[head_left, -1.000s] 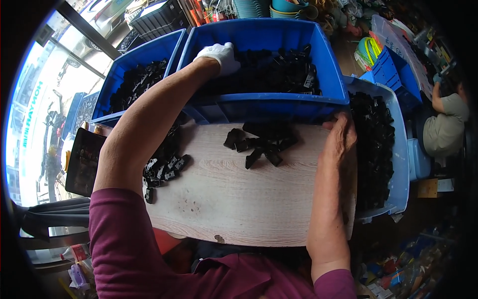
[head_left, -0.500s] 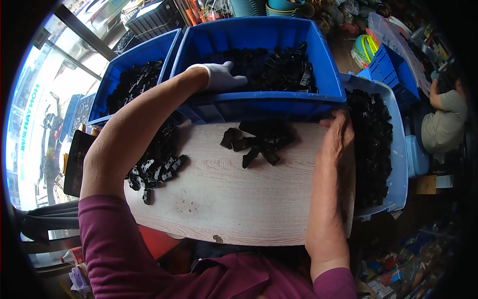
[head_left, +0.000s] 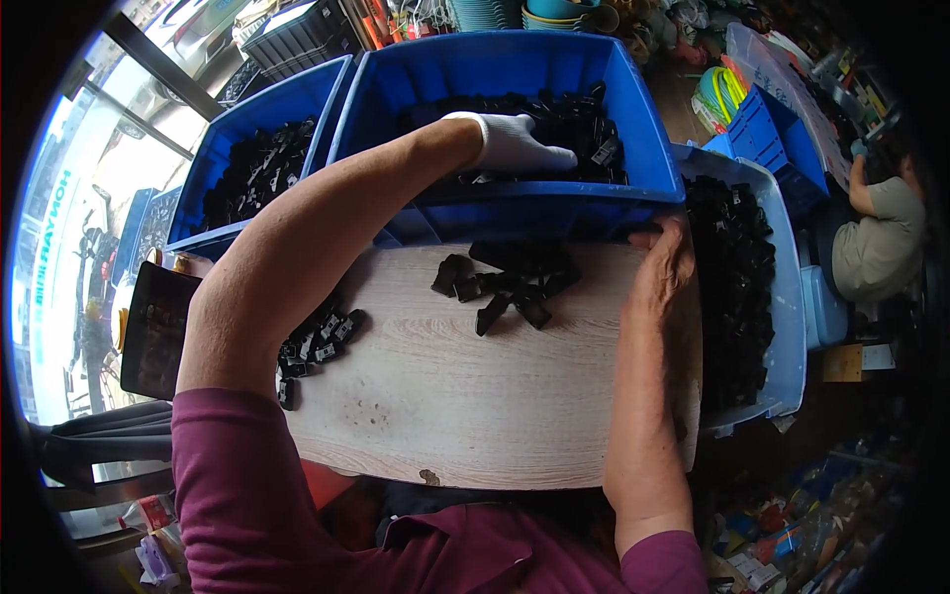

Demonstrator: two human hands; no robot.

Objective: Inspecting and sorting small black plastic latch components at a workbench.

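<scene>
My left hand (head_left: 520, 146), in a white glove, reaches inside the large blue bin (head_left: 515, 210), over a heap of small black plastic parts (head_left: 569, 119). Its thumb and fingers stretch apart toward the right, and I see nothing held in them. Bare, my right hand (head_left: 672, 255) is closed at the bin's front right corner, the thumb against the front wall; some of its fingers are hidden. Between my arms, a small pile of black parts (head_left: 510, 282) lies on the wood-grain table (head_left: 475, 396), close to the bin.
More black parts (head_left: 325, 339) lie under my left forearm. A smaller blue bin (head_left: 203, 238) at left and a translucent tub (head_left: 792, 327) at right hold similar parts. A dark container (head_left: 158, 327) stands at the table's left. Another person (head_left: 879, 238) crouches far right.
My left hand has moved to the right inside the large bin, across the black parts. The right hand remains at the bin's corner. The whole view has shifted slightly.
</scene>
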